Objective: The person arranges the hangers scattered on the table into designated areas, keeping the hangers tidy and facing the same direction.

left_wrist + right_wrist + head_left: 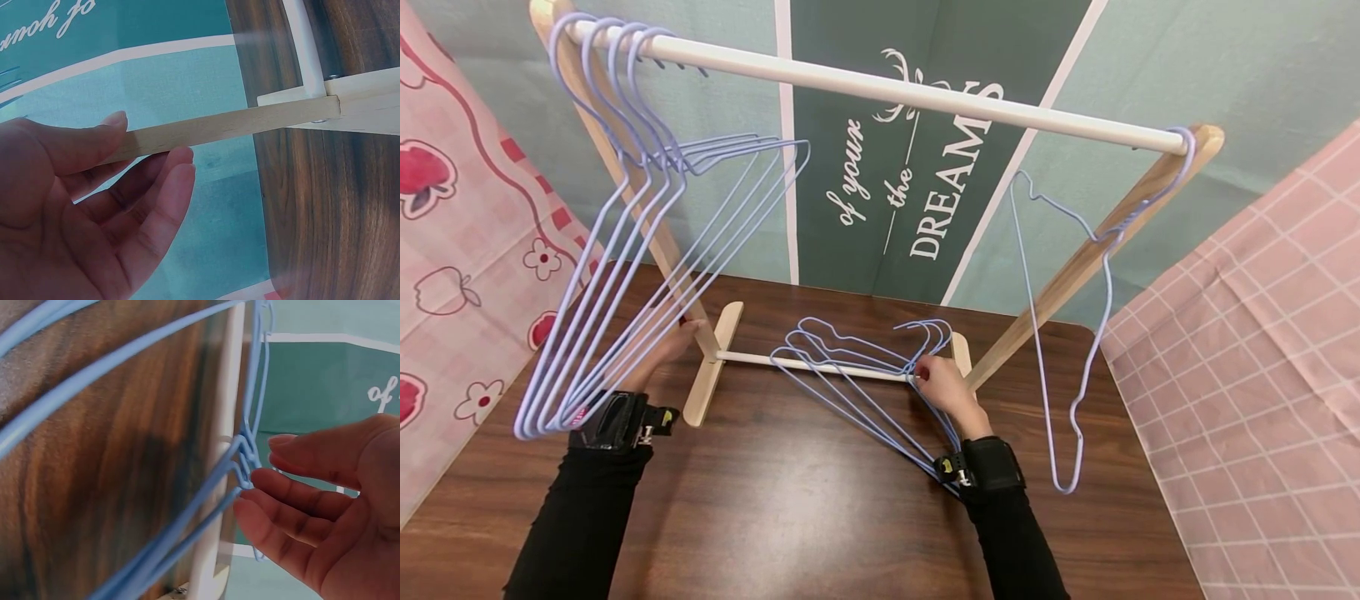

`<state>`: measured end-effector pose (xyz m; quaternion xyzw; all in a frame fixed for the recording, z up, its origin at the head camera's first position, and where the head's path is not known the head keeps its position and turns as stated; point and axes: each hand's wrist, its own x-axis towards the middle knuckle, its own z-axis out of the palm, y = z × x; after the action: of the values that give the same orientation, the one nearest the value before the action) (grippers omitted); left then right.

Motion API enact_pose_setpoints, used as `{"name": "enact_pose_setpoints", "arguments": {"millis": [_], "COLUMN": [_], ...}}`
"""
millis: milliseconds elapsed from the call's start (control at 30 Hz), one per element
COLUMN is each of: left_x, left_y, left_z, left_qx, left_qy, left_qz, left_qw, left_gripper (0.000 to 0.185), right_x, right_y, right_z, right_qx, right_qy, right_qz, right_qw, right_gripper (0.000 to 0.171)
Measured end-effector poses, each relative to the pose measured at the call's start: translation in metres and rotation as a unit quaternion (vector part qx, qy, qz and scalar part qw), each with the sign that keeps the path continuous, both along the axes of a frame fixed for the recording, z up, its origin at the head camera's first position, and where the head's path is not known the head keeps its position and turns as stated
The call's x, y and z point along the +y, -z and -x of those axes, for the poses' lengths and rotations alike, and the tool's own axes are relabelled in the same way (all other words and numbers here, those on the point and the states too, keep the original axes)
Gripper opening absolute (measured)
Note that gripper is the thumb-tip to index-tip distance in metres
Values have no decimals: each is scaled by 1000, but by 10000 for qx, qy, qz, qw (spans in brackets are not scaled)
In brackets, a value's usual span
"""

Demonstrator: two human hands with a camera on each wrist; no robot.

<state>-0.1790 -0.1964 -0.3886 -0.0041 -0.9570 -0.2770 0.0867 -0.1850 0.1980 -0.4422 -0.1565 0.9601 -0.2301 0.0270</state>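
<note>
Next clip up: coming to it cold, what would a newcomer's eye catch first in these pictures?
Probably the bunch of blue hangers at the left end of the white top bar, with a lone hanger at its right end. Below, the right hand is at more hangers by the lower bar, while the left hand grips the wooden post on the left.

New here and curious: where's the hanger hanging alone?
In the head view, the lone hanger hangs far right on the top rail, beside the wooden post.

Lettered backdrop (835, 83); apple-print cloth (482, 283) left; pink-checked cloth (1262, 375) right.
</note>
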Motion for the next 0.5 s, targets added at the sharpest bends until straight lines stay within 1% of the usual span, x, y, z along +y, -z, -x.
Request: {"name": "enact_pose_setpoints", "arguments": {"millis": [100,200,367,433,467,500], "left_x": [1,2,1,-2,-4,-7], "left_y": [0,0,-1,5,9,17], "left_z": [0,-1,-1,3,5,9], "left_qx": [-40,-55,-14,6,32,82], "left_qy": [-54,-91,-12,18,38,60], "left_qz": [53,-2,-57,-74,-130,-210], "left_qw": [10000,9999,10000,10000,9999,9997], "left_gripper": [24,23,22,24,24,25], "right_x": [-2,-4,-5,-6,-6,-6], "right_y": [4,7,12,13,12,12], "right_z": [1,2,3,3,2,2], "right_qx": [-74,-173,-371,-477,-527,-560], "right_qy": [39,99,213,267,290,305], "right_qz": [-71,-163,-373,-483,-518,-560], "right_qw": [9999,9997,9984,9973,9968,9964], "right_gripper": [8,9,7,5,4,4]}}
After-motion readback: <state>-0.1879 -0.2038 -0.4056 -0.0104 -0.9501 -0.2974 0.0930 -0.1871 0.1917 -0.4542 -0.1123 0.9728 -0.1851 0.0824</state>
